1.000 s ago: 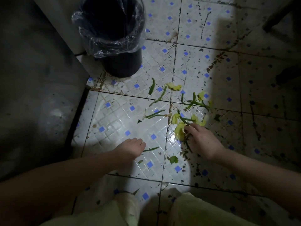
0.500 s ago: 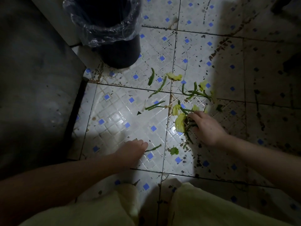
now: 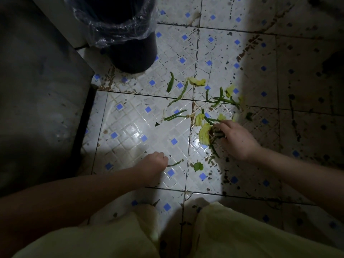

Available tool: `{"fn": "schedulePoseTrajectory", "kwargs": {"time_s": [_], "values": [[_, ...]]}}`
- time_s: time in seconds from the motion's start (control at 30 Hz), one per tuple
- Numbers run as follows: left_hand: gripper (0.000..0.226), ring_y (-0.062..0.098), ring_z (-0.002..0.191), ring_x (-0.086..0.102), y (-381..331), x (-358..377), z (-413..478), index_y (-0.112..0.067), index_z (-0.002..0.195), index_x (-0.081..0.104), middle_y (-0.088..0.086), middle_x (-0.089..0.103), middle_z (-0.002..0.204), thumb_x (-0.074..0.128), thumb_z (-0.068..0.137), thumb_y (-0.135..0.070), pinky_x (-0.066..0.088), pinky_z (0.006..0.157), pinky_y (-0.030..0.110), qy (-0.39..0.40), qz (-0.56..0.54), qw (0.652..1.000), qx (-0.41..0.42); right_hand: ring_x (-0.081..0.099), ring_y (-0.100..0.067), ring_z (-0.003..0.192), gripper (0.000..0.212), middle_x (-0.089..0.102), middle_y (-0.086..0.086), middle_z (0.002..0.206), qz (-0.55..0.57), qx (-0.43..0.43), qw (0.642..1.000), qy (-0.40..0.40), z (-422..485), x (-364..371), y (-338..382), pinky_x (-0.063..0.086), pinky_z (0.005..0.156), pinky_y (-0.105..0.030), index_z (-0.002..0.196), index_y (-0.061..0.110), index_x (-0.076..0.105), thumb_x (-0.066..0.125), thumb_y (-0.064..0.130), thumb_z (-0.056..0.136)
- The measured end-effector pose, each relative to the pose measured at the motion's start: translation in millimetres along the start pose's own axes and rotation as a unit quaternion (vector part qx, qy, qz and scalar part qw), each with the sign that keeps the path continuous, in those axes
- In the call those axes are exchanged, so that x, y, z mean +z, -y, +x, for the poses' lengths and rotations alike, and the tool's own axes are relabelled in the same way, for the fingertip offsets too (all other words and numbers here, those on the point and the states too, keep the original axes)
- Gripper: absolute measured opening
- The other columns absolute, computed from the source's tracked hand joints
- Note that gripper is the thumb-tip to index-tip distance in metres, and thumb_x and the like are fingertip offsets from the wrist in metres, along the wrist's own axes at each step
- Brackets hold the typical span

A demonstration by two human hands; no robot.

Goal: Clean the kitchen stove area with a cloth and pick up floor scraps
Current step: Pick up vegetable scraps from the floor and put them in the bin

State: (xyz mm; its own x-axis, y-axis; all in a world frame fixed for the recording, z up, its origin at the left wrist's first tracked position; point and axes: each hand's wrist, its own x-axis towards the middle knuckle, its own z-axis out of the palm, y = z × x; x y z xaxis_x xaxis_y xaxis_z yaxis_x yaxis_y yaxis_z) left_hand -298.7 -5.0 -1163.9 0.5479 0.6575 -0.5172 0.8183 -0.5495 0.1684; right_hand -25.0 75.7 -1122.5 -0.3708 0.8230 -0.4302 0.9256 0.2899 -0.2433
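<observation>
Down on the white, blue-dotted tile floor [image 3: 130, 131], vegetable scraps [image 3: 197, 81] lie scattered near the plastic-lined black bin [image 3: 134, 56]: thin green stems and limp yellow-green leaf bits. The right hand [image 3: 236, 138] curls round a clump of them at floor level. The left hand [image 3: 152, 164] is fisted, touching a thin stem [image 3: 175, 162]; whether it pinches it, I cannot tell.

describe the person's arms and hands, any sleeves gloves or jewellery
The left hand and right hand are bare: no gloves, rings or watch show. The forearms are uncovered as far as the frame edges, so no sleeves are visible. Below them a pale yellow-green garment covers the knees. The light is dim, so small marks cannot be ruled out.
</observation>
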Motion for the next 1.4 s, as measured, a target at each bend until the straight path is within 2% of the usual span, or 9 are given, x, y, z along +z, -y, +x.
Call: {"fn": "schedulePoseTrajectory", "kwargs": {"time_s": [0.13, 0.2, 0.3, 0.5, 0.6, 0.8, 1.0, 1.13, 1.4], "values": [[0.045, 0.017, 0.042, 0.05, 22, -3, 17, -0.009, 0.058, 0.058, 0.005, 0.052, 0.053, 0.079, 0.024, 0.009, 0.041, 0.036, 0.019, -0.08, 0.087, 0.993, -0.007, 0.035, -0.026, 0.133, 0.052, 0.035, -0.007, 0.148, -0.016, -0.011, 1.0, 0.014, 0, 0, 7, 0.033, 0.108, -0.039, 0.14, 0.019, 0.036, 0.048, 0.007, 0.091], [0.041, 0.019, 0.061, 0.058, 27, -21, 24, -0.007, 0.077, 0.06, 0.008, 0.058, 0.072, 0.08, 0.044, 0.007, 0.046, 0.05, 0.024, -0.066, 0.05, 0.996, -0.042, 0.033, -0.026, 0.135, 0.053, 0.033, -0.007, 0.149, -0.018, -0.018, 0.999, 0.022, 1, -1, 11, 0.032, 0.11, -0.04, 0.141, 0.019, 0.035, 0.046, 0.006, 0.091], [0.034, 0.021, 0.095, 0.052, 45, -45, 39, -0.006, 0.112, 0.05, 0.01, 0.054, 0.107, 0.054, 0.081, 0.008, 0.046, 0.081, 0.028, -0.059, 0.009, 0.991, -0.119, 0.034, -0.026, 0.134, 0.052, 0.034, -0.008, 0.148, -0.01, -0.027, 0.999, 0.023, 4, -4, 15, 0.032, 0.109, -0.04, 0.141, 0.017, 0.036, 0.045, 0.007, 0.091], [0.013, 0.024, 0.088, 0.051, 72, -65, 58, -0.008, 0.101, 0.052, 0.012, 0.051, 0.102, 0.05, 0.091, 0.0, 0.041, 0.071, 0.031, -0.108, -0.058, 0.985, -0.122, 0.036, -0.027, 0.133, 0.05, 0.036, -0.009, 0.147, -0.007, -0.024, 0.999, 0.019, 5, -4, 17, 0.032, 0.109, -0.04, 0.141, 0.016, 0.037, 0.045, 0.008, 0.092], [0.009, 0.023, 0.087, 0.05, 71, -60, 60, -0.008, 0.1, 0.053, 0.011, 0.045, 0.109, 0.052, 0.092, -0.003, 0.051, 0.075, 0.035, -0.111, -0.094, 0.984, -0.098, 0.037, -0.027, 0.133, 0.05, 0.036, -0.009, 0.147, -0.003, -0.026, 0.999, 0.019, 6, -3, 15, 0.034, 0.11, -0.041, 0.141, 0.016, 0.037, 0.046, 0.008, 0.092], [0.052, 0.024, 0.104, 0.05, 73, -62, 62, -0.011, 0.134, 0.038, 0.012, 0.036, 0.129, 0.061, 0.088, -0.004, 0.049, 0.091, 0.038, -0.081, -0.155, 0.979, -0.105, 0.034, -0.025, 0.135, 0.056, 0.033, -0.007, 0.149, -0.01, -0.021, 0.999, 0.029, 6, -2, 10, 0.032, 0.11, -0.04, 0.142, 0.018, 0.035, 0.049, 0.004, 0.089], [0.025, 0.02, 0.091, 0.052, 69, -63, 67, -0.005, 0.117, 0.048, 0.013, 0.045, 0.117, 0.051, 0.094, 0.0, 0.041, 0.075, 0.023, -0.052, -0.172, 0.975, -0.128, 0.037, -0.025, 0.132, 0.05, 0.037, -0.007, 0.147, -0.003, -0.028, 0.999, 0.019, 11, 1, 10, 0.035, 0.107, -0.039, 0.141, 0.017, 0.038, 0.046, 0.008, 0.093], [0.023, 0.03, 0.1, 0.055, 68, -67, 70, 0.0, 0.117, 0.051, 0.016, 0.047, 0.119, 0.044, 0.095, 0.001, 0.044, 0.081, 0.03, -0.034, -0.17, 0.969, -0.176, 0.037, -0.025, 0.131, 0.048, 0.036, -0.006, 0.147, 0.001, -0.027, 0.999, 0.023, 12, 3, 9, 0.035, 0.107, -0.041, 0.141, 0.018, 0.037, 0.045, 0.011, 0.094], [0.022, 0.03, 0.098, 0.052, 67, -76, 69, 0.002, 0.111, 0.054, 0.018, 0.051, 0.112, 0.046, 0.091, 0.003, 0.045, 0.081, 0.036, -0.147, -0.187, 0.951, -0.198, 0.039, -0.026, 0.13, 0.048, 0.038, -0.007, 0.145, 0.008, -0.027, 0.999, 0.016, 14, 6, 3, 0.037, 0.106, -0.04, 0.139, 0.017, 0.04, 0.049, 0.011, 0.092]]}}
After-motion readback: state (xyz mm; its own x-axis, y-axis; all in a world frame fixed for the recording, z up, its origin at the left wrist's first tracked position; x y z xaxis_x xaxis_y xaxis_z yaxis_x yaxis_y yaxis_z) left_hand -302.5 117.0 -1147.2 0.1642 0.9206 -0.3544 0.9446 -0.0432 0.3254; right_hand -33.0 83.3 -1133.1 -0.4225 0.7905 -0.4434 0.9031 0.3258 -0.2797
